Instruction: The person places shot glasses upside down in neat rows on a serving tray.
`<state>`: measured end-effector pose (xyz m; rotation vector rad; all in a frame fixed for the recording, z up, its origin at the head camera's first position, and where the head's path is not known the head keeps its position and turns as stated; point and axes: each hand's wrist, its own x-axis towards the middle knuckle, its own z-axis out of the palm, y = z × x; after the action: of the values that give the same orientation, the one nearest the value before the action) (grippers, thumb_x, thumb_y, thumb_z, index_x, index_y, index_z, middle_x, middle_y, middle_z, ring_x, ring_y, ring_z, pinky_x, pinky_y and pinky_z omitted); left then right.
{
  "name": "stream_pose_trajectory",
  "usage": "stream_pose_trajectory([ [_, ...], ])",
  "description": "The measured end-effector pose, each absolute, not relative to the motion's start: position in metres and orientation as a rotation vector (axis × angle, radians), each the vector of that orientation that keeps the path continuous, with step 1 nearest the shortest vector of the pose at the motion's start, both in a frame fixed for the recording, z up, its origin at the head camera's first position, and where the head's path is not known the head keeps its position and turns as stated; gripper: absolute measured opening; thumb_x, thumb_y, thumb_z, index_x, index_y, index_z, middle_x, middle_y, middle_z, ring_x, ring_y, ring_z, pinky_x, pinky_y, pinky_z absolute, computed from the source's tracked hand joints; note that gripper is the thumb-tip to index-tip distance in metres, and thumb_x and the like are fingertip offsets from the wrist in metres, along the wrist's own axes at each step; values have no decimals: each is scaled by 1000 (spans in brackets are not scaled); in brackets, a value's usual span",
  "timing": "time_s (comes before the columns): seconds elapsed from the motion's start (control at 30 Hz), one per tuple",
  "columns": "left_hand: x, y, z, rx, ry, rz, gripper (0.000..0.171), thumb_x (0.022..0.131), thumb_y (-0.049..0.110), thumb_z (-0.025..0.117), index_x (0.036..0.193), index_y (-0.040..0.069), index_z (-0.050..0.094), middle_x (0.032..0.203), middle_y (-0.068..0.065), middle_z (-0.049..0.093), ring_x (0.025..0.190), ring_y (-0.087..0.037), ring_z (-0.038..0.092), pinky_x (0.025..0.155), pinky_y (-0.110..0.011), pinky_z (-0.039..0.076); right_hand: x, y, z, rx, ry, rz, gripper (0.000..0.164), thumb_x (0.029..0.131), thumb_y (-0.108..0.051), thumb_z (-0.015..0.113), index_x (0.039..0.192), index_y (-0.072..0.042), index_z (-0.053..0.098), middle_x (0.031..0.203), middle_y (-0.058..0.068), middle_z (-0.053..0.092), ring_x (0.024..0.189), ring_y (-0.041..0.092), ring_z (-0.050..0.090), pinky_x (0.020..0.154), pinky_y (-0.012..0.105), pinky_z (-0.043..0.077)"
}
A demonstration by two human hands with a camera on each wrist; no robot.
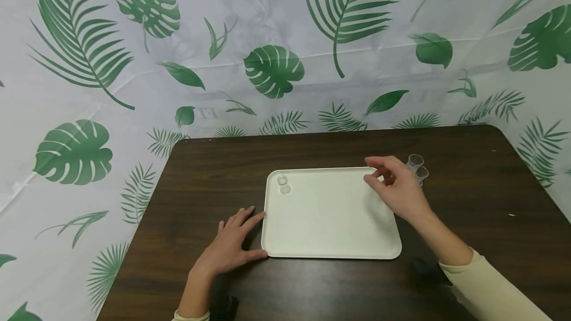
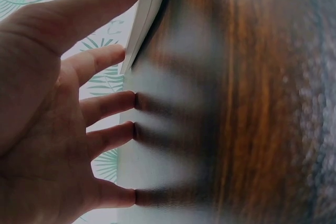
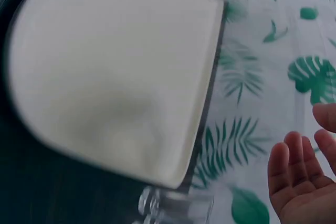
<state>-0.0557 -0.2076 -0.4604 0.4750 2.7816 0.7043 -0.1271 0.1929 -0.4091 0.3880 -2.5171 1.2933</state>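
A white tray lies on the dark wooden table. My left hand is at its left side, thumb and index fingertip at the rim, the other fingertips resting on the tabletop. One small clear glass stands in the tray's far left corner. Over the far right corner is my right hand, thumb and index finger apart with nothing between them. Just beyond that hand stand two more clear glasses, partly hidden behind it. The right wrist view shows the right hand's fingers loosely bent and a glass near the tray's corner.
The tabletop runs back to a white cloth printed with green leaves. A small pale scrap lies on the table at the right. Dark wrist gear shows below the right forearm.
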Motion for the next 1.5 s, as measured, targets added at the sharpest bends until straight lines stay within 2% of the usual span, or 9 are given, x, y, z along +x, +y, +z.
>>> stream_pose_trajectory([
  [0.13,-56,-206,-459,493,2777,707,88,77,56,77,152,30,40,157,-10,30,145,-40,21,101,-78,13,-126,228,-404,225,-2407,1310,33,86,-2,74,118,-2,68,105,-4,65,83,-2,57,67,13,44],
  [0.27,-57,-206,-457,500,2777,706,88,77,55,78,152,28,40,157,-11,31,145,-40,21,101,-78,13,-130,264,-404,-10,-2333,1392,29,88,-5,71,117,-4,68,105,-18,64,83,-3,57,65,11,43],
  [0.4,-57,-208,-456,491,2775,698,88,77,54,79,152,28,40,157,-11,31,145,-40,21,101,-78,13,-134,291,-417,-206,-2360,1408,27,92,-5,64,118,-9,66,101,-21,59,82,-2,55,59,10,46],
  [0.5,-57,-208,-456,488,2776,700,88,77,53,79,152,28,40,157,-11,31,145,-40,21,101,-78,13,-133,304,-431,-258,-2430,1382,29,94,-4,59,122,-4,62,102,-16,57,80,-2,52,58,10,46],
  [0.57,-58,-208,-456,490,2779,702,88,77,53,79,152,27,40,157,-11,31,145,-40,22,101,-78,13,-132,310,-440,-237,-2499,1357,33,94,-3,57,127,0,58,105,-7,59,79,-4,51,58,12,47],
  [0.73,-57,-208,-457,493,2778,708,88,77,53,79,152,27,40,157,-12,31,144,-40,22,101,-78,13,-134,318,-459,-115,-2654,1365,45,93,-4,62,135,8,49,120,22,56,78,-13,53,58,17,50],
  [0.87,-56,-208,-458,488,2776,716,88,77,53,79,151,27,40,156,-12,31,144,-40,22,101,-78,13,-138,320,-465,-72,-2738,1423,49,94,-7,64,137,10,47,128,32,52,78,-16,53,60,21,53],
  [1.07,-57,-208,-457,495,2773,708,88,78,54,78,152,28,39,157,-11,30,145,-40,21,101,-78,13,-144,324,-466,-46,-2840,1441,52,94,-14,67,136,11,47,127,36,53,77,-15,54,61,26,54],
  [1.5,-56,-207,-455,498,2773,718,88,77,51,80,152,26,40,156,-13,31,143,-42,23,100,-78,14,-153,324,-467,13,-2936,1350,51,90,-22,74,130,5,57,106,26,68,75,-6,58,59,28,51],
])
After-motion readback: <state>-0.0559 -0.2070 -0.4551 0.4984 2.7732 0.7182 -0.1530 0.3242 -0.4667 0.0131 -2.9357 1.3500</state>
